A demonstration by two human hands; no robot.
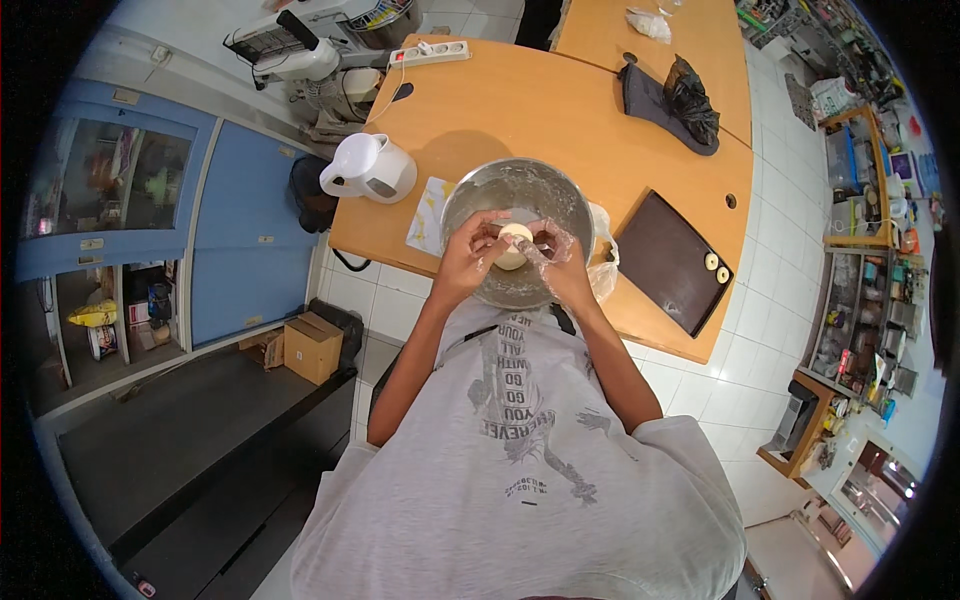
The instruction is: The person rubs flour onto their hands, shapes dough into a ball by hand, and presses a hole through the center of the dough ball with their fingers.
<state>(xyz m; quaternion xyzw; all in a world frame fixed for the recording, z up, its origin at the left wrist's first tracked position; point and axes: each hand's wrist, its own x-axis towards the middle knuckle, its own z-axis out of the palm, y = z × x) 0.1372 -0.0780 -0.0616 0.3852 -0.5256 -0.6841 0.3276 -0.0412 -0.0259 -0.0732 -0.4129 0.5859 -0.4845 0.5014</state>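
Observation:
Over a large steel mixing bowl [570, 190], my left hand [468, 256] and my right hand [562, 264] hold a small round piece of pale dough [515, 233] between their fingertips. The fingers of both hands are closed around it from either side. Floury dough residue coats my right fingers and smears the bowl's inner wall. More pale dough lies in the bowl below my hands, partly hidden by them. To the right, a dark baking tray [655, 248] carries two small dough rings [717, 267] near its right edge.
A white electric kettle [385, 170] and a patterned sheet [430, 212] are left of the bowl. A plastic bag [604, 255] sits between bowl and tray. Farther back on the wooden table [530, 100] are a power strip [430, 53] and a black cloth item [650, 100] with a black bag [690, 105].

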